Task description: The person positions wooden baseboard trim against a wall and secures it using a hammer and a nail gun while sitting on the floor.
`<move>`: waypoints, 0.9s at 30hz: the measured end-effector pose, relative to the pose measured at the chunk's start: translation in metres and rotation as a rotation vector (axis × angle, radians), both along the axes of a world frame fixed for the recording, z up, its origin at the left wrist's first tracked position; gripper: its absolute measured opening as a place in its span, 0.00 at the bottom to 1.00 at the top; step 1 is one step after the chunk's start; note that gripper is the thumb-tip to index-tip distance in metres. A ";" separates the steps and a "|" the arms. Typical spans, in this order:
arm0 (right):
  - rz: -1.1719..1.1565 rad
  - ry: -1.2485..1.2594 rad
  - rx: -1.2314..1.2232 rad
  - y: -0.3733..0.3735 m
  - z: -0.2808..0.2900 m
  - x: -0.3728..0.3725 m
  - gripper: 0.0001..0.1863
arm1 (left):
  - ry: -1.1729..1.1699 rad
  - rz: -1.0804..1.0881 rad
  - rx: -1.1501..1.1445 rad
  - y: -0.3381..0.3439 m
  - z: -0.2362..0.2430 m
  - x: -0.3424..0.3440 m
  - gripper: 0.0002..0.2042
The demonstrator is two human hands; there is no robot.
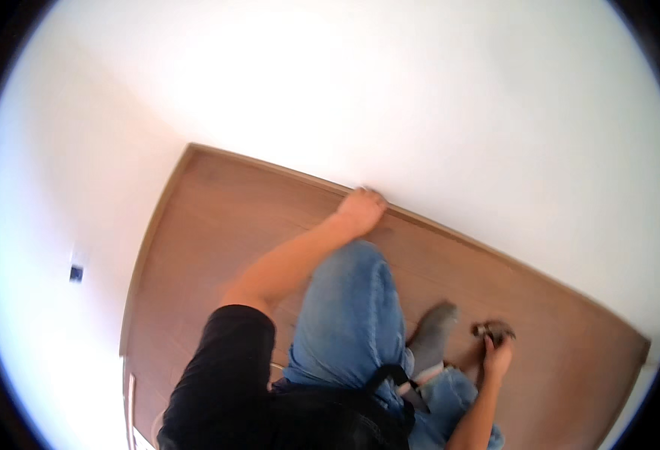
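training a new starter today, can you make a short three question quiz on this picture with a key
1. Which hand is at the baseboard along the wall?
2. True or false: the right hand is empty.
3. What colour are the person's trousers?
a) red
b) blue
c) white

Key:
1. The left hand.
2. False; it holds a dark, hammer-like tool, though blur hides its details.
3. b
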State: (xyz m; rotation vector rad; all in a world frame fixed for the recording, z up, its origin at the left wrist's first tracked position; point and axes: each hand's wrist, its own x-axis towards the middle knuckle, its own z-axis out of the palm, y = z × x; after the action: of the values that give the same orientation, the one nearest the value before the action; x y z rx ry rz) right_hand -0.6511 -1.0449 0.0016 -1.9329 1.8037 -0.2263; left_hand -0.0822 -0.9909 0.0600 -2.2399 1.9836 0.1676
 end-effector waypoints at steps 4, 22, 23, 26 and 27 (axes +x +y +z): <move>-0.034 0.092 -0.181 0.001 -0.003 -0.031 0.30 | -0.002 -0.133 -0.340 -0.015 -0.048 -0.001 0.18; 0.581 0.003 -0.427 -0.060 0.034 0.226 0.25 | 0.096 -0.080 -0.432 0.015 -0.054 0.036 0.19; 0.649 0.033 -0.485 -0.067 0.023 0.238 0.25 | 0.024 -0.037 -0.499 0.019 -0.058 0.036 0.20; 0.756 0.095 -0.544 -0.078 0.014 0.281 0.25 | -0.044 -0.058 -0.586 0.024 -0.056 0.033 0.20; 0.778 0.102 -0.585 -0.079 0.001 0.291 0.25 | -0.032 -0.062 -0.592 0.022 -0.059 0.031 0.20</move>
State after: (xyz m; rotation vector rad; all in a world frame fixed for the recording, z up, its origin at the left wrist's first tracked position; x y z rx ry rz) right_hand -0.3597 -1.1240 0.0030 -2.9351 0.9554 -0.4157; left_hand -0.0510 -0.9688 0.0012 -2.4621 2.3061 -0.5285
